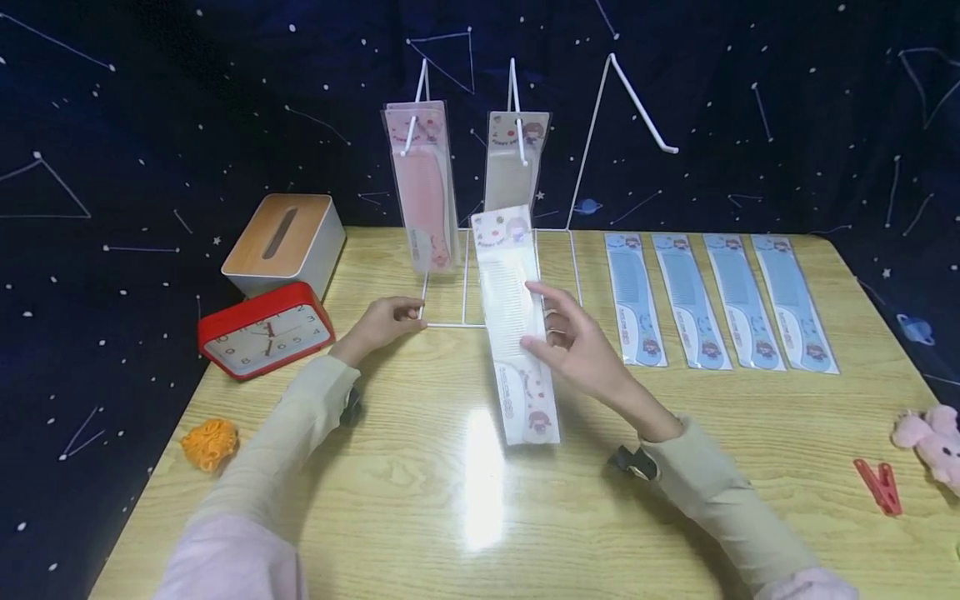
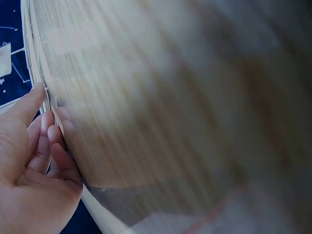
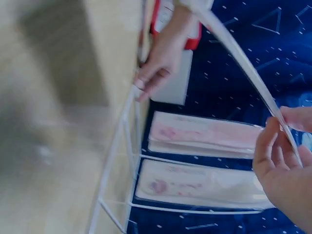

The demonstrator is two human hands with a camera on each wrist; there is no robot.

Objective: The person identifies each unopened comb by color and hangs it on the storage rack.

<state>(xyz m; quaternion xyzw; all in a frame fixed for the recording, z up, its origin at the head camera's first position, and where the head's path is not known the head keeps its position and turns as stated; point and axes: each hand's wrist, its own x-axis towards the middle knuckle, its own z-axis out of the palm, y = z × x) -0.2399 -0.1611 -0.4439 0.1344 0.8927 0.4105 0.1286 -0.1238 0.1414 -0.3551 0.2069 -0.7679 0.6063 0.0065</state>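
Note:
My right hand (image 1: pixel 588 350) pinches a white packaged comb (image 1: pixel 517 392) by its right edge, holding it upright in front of the rack. In the right wrist view the pack is seen edge-on between thumb and fingers. With thumb and fingertips, my left hand (image 1: pixel 381 325) grips the front left corner of a white wire display rack (image 1: pixel 465 283). Pink packaged combs (image 1: pixel 422 192) hang on the rack's left hook. On the middle hook hangs a pale packaged comb (image 1: pixel 512 158), its lower part hidden behind the held pack. The right hook (image 1: pixel 645 108) bears nothing.
Several blue packaged combs (image 1: pixel 630 300) lie in a row at the right. A tissue box (image 1: pixel 285 242) and a red clock (image 1: pixel 266 331) stand at the left, behind an orange scrunchie (image 1: pixel 210 444). A red clip (image 1: pixel 879 486) and a pink plush toy (image 1: pixel 937 442) lie at far right.

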